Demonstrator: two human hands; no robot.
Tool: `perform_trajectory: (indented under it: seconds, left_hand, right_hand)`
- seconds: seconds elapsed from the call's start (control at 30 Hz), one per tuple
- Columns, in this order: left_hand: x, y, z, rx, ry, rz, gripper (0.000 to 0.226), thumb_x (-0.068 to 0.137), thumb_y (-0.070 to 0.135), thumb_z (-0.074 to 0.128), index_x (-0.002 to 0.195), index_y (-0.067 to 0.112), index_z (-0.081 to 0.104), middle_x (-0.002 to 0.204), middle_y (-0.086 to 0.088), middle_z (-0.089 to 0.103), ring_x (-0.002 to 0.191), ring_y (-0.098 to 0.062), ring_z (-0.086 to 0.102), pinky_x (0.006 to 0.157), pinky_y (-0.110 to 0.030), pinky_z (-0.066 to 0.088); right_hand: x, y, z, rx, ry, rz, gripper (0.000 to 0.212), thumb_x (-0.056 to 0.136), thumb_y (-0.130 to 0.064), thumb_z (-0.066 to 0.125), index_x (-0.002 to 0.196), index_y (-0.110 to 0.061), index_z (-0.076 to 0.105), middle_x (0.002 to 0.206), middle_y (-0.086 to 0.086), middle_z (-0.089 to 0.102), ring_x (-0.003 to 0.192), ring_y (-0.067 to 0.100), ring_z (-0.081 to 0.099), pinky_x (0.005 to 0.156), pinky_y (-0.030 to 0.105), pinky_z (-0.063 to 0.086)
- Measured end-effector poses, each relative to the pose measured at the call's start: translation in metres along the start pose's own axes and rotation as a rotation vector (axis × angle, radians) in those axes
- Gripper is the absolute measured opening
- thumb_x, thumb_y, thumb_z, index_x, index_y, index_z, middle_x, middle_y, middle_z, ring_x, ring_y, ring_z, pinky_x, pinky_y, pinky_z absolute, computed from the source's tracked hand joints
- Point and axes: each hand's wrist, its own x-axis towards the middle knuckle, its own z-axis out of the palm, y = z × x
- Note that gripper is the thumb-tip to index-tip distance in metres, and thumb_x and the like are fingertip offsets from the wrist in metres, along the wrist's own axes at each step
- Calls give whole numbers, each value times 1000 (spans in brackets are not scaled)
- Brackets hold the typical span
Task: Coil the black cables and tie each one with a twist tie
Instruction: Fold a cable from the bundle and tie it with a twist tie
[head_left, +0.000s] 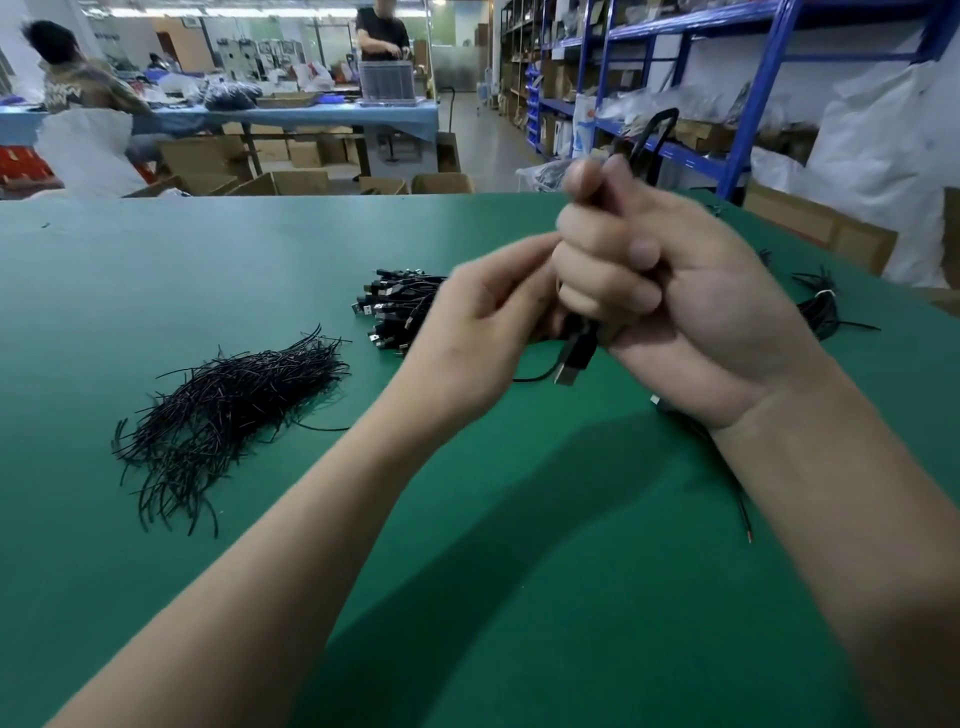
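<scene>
My right hand grips a coiled black cable in its fist above the green table; a loop sticks out above the fingers and a USB plug hangs below. My left hand is beside it, fingers curled and pinching at the cable near the fist; motion blur hides what exactly it holds. A heap of black twist ties lies on the table to the left. A pile of loose black USB cables lies behind my left hand.
A tied cable bundle lies on the table at the right, behind my right wrist. A thin wire end trails near my right forearm. Blue shelving and cardboard boxes stand past the far edge; two people work at a distant table.
</scene>
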Motion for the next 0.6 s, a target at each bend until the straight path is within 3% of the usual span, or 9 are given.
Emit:
perform_trajectory:
  seconds: [0.07, 0.13, 0.2, 0.27, 0.37, 0.47, 0.53, 0.6]
  left_hand:
    - [-2, -1, 5, 256, -101, 16, 22, 102, 12, 45, 89, 13, 63, 69, 6, 57, 63, -6, 46, 61, -26, 41]
    - [-4, 2, 5, 441, -187, 22, 24, 98, 5, 44, 79, 15, 56, 61, 7, 53, 55, -4, 42, 57, -17, 35]
    - [-3, 7, 2, 558, -249, 24, 30, 97, 0, 48, 74, 19, 52, 56, 9, 49, 52, -4, 44, 56, -13, 31]
    - [-1, 13, -3, 676, -306, 40, 30, 100, 9, 54, 76, 24, 60, 60, 9, 53, 56, -8, 48, 62, -25, 37]
    - [5, 21, -17, 796, -302, 109, 18, 101, 26, 60, 98, 16, 76, 74, 1, 68, 71, -24, 61, 74, -40, 47]
    - [7, 31, -32, 911, -253, 137, 33, 94, 46, 55, 94, 23, 78, 76, 0, 72, 70, -24, 63, 70, -44, 50]
    - [7, 35, -41, 948, -199, 147, 38, 88, 56, 55, 87, 27, 79, 72, 1, 71, 66, -21, 61, 66, -44, 50]
    - [7, 35, -48, 927, -125, 189, 36, 85, 58, 68, 78, 24, 79, 67, 3, 69, 62, -19, 61, 62, -43, 50]
  right_hand:
    - [3, -3, -4, 33, 150, -62, 32, 110, -23, 29, 98, -12, 56, 58, -10, 39, 47, 3, 33, 47, 18, 29]
    - [3, -2, -9, -10, 334, -107, 29, 110, -22, 32, 97, -11, 55, 58, -9, 42, 47, 4, 35, 47, 17, 30]
    - [4, 2, -15, -198, 493, -145, 29, 111, -20, 33, 96, -10, 56, 59, -7, 49, 49, 7, 43, 49, 18, 34]
    - [4, 5, -18, -497, 568, -164, 31, 111, -18, 32, 95, -10, 57, 62, -5, 60, 53, 11, 56, 52, 21, 42]
    - [4, 9, -17, -934, 542, -127, 31, 110, -16, 34, 93, -8, 59, 72, 0, 69, 61, 9, 67, 56, 22, 53]
    - [3, 16, -13, -1374, 437, -44, 31, 108, -19, 42, 83, -13, 60, 72, -2, 67, 64, 13, 65, 65, 33, 55]
    - [2, 21, -9, -1489, 349, 19, 37, 108, -24, 43, 76, -10, 55, 64, 0, 65, 58, 17, 59, 61, 38, 48]
    - [0, 22, -8, -1464, 292, 72, 43, 109, -25, 40, 73, -8, 56, 53, -4, 61, 48, 9, 51, 52, 28, 40]
